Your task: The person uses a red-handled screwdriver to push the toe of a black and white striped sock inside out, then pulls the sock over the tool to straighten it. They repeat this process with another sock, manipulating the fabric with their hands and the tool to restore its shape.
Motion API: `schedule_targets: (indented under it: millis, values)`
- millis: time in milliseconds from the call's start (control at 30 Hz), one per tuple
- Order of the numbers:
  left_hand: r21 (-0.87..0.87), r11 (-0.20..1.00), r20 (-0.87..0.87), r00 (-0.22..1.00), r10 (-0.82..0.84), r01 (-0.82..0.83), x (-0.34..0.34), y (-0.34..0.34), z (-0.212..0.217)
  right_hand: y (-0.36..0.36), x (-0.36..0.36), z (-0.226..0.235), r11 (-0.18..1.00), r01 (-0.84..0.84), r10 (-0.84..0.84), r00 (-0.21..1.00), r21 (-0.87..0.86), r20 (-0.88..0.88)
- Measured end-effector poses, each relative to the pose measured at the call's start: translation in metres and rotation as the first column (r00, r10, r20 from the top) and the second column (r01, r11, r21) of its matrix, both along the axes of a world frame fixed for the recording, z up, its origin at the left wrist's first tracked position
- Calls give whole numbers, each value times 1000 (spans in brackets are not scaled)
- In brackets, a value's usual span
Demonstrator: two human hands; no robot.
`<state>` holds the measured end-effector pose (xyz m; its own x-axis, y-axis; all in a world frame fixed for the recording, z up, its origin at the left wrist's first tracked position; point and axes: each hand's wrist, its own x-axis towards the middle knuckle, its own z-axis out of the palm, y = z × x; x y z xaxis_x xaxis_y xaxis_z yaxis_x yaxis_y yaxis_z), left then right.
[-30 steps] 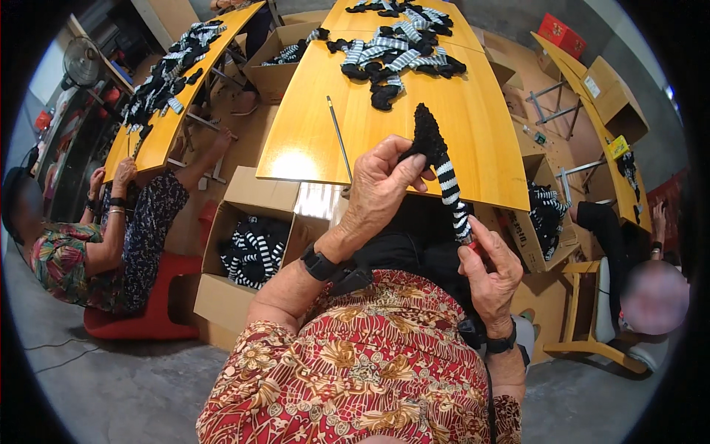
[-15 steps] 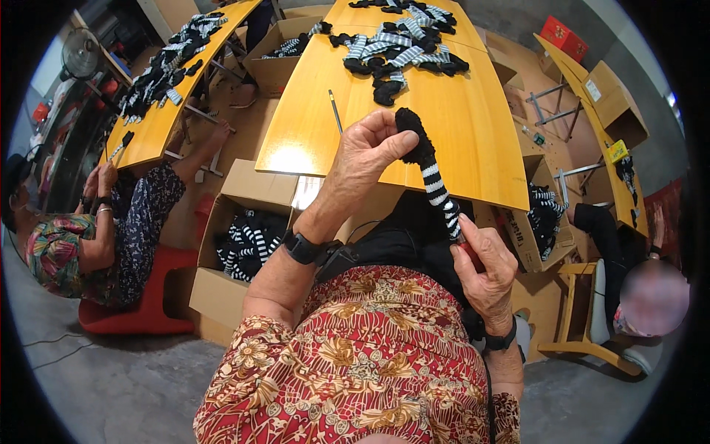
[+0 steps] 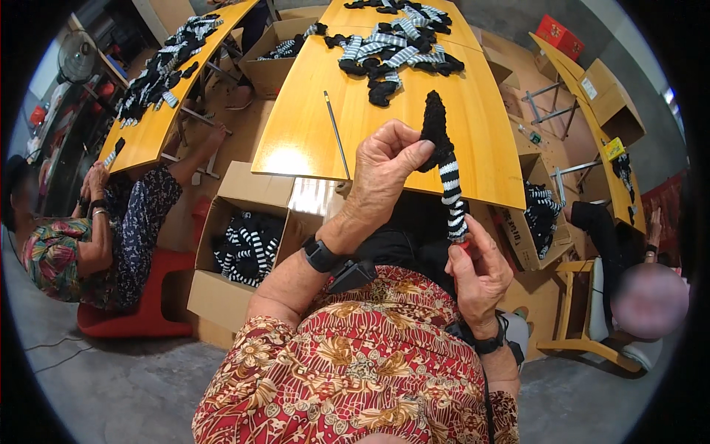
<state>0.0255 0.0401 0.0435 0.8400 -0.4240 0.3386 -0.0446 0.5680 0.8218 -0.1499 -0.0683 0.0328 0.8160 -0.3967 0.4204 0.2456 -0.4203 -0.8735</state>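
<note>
Above the near edge of the table, my left hand (image 3: pixel 386 169) pinches a knit sock (image 3: pixel 450 177) between thumb and fingers at its fuzzy black part. The black end points upward to a tip, and the black and white striped leg hangs down toward my lap. At the leg's lower opening, the fingers of my right hand (image 3: pixel 481 275) close around the bunched edge. Something small and red shows between those fingers, mostly hidden. On the table ahead lies a heap of similar striped socks (image 3: pixel 396 48).
A thin dark stick (image 3: pixel 336 133) lies on the yellow table (image 3: pixel 292 126). Open cardboard boxes of striped knits stand at left (image 3: pixel 255 185) and right (image 3: pixel 526 237). One person (image 3: pixel 70 251) works at the left table; another (image 3: pixel 629 259) sits at right.
Both hands still hold the sock. My left hand has moved slightly right and down. The black end, previously folded over, now stands up in a longer point.
</note>
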Motion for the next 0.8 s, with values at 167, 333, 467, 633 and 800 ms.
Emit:
schedule_targets:
  millis: [167,333,467,633,800]
  values:
    - [-41,996,-17,997,-77,76,-7,6,-2,-9,4,2,868,112,5,972,-484,234]
    - [-37,992,-33,992,-125,123,-2,19,14,-19,5,4,815,77,36,982,-575,183]
    - [-64,996,-76,995,-66,62,10,22,5,-16,-1,18,930,-129,133,991,-343,-13]
    - [-172,983,-134,988,-83,59,11,5,-1,-11,-10,13,913,-194,247,963,359,-108]
    - [-41,994,-113,989,-101,97,2,-8,-7,-6,-4,13,996,-75,77,997,57,-32]
